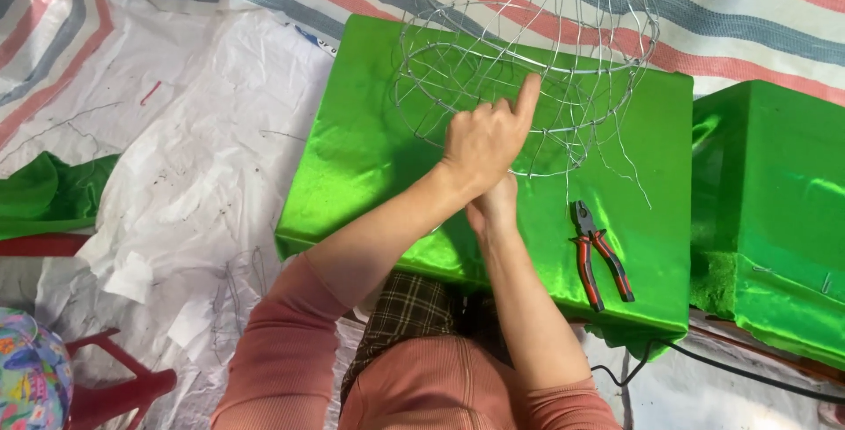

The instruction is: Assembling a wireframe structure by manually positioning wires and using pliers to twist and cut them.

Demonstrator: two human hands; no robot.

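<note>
In the head view, the left hand (482, 141) is pinching the wire frame (528, 60) sitting on the green block (370, 148); the right hand (495, 205) is half hidden, grip unclear. The frame looks light, springy, easily bent; its rings offer the firmest hold.

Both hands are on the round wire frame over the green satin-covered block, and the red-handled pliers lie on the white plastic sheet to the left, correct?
Not quite. The red-handled pliers lie on the green satin-covered block itself, to the right of the forearms, not on the white plastic sheet. The head view shows this. The rest holds: the left hand and right hand are at the round wire frame over the block.
</note>
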